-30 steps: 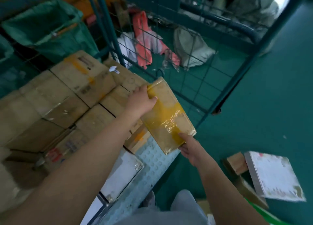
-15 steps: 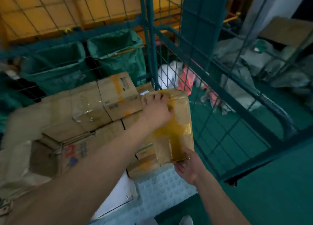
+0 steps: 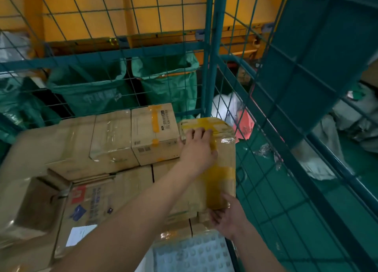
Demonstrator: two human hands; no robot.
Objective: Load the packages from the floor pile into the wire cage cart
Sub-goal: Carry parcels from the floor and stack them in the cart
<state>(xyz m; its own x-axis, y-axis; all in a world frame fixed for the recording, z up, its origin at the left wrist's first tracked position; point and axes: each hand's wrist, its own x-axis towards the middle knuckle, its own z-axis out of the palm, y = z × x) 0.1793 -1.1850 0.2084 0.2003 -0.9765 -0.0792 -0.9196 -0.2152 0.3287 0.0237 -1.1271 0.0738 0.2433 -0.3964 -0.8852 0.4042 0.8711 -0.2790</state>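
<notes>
A flat cardboard package point(image 3: 224, 161) wrapped in clear film and yellow tape lies inside the green wire cage cart point(image 3: 210, 67), on top of stacked boxes and against the cart's right mesh wall. My left hand point(image 3: 197, 149) presses flat on its far end with fingers straight. My right hand point(image 3: 227, 216) holds its near end, thumb on top and fingers curled underneath. Several other cardboard boxes point(image 3: 153, 132) fill the cart to the left of the package.
Green sacks point(image 3: 167, 87) hang behind the cart's back mesh, in front of yellow shelving. Outside the right mesh wall, white and red bags point(image 3: 243, 124) lie on the green floor. The cart's studded base plate point(image 3: 194, 255) shows near me.
The package has gone from tilted in the air by the cart's opening to lying flat on the stacked boxes inside. My left hand slid from its edge onto its top. My view rose.
</notes>
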